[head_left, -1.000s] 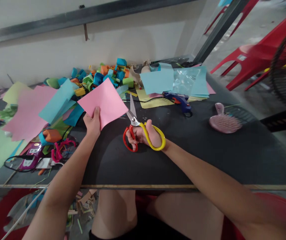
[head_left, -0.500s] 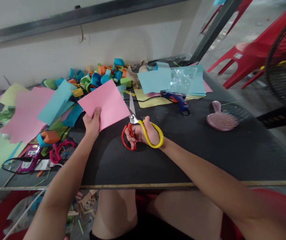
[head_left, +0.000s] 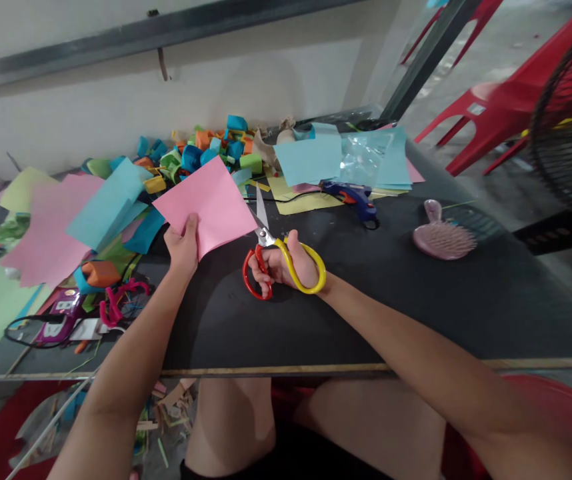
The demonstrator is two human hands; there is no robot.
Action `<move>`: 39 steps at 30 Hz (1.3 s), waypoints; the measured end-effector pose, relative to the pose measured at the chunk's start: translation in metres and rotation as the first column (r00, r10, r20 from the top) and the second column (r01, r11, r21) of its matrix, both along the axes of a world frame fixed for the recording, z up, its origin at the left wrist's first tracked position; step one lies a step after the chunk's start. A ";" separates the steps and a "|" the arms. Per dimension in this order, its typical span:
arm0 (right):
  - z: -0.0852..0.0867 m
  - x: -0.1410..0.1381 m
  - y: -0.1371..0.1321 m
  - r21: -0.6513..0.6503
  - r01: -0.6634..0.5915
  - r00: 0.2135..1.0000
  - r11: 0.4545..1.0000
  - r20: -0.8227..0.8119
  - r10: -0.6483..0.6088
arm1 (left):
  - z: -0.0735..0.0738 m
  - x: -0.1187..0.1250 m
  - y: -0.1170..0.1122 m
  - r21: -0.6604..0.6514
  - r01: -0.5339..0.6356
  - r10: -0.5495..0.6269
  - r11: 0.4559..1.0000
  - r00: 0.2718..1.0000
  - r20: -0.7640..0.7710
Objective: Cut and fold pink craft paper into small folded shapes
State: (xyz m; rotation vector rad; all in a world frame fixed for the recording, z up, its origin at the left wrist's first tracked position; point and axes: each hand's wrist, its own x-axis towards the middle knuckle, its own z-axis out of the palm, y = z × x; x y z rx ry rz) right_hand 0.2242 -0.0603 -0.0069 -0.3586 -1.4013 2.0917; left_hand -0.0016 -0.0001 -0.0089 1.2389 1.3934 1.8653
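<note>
My left hand [head_left: 185,247] pinches the lower left side of a pink sheet of paper [head_left: 211,203], thumb on top and fingers beneath. The sheet is held tilted above the table. In my right hand [head_left: 286,263] is a pair of scissors [head_left: 265,235] with one red and one yellow handle loop; my thumb passes through the yellow loop and fingers through the red. Their blades are spread apart, pointing away from me. The paper's right corner lies at the blades near the pivot, with one blade partly hidden behind it.
Coloured paper pieces [head_left: 211,157] pile along the wall. Blue sheets [head_left: 311,160] lie at the back, beside a blue glue gun [head_left: 353,195]. A pink hairbrush [head_left: 445,240] rests at right. Left are pink pliers [head_left: 113,303] and a purple device [head_left: 63,313]. A fan [head_left: 571,127] stands far right.
The pink sheet has shifted slightly left with my left hand, its right corner drawing back a little along the blades. The scissors stay spread and nearly in place.
</note>
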 end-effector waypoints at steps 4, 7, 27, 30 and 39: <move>0.001 0.000 0.000 0.005 -0.020 1.000 1.000 -0.007 0.020 | 0.000 0.000 0.001 -0.005 0.003 -0.003 1.000 1.000 0.018; 0.001 0.000 0.001 -0.003 -0.015 1.000 1.000 0.000 0.015 | 0.000 0.000 0.000 0.000 0.012 -0.012 1.000 1.000 0.021; 0.003 0.001 0.001 0.018 -0.022 0.997 1.000 0.072 0.020 | -0.001 -0.004 0.005 0.012 -0.001 0.000 1.000 1.000 0.028; 0.003 0.001 0.001 0.021 -0.034 0.998 0.999 0.058 0.032 | 0.000 -0.006 0.008 0.018 -0.016 0.015 1.000 0.996 0.084; -0.001 0.000 0.001 -0.007 -0.050 0.998 0.999 0.027 0.050 | -0.004 -0.010 0.012 0.012 -0.022 0.020 1.000 0.989 0.146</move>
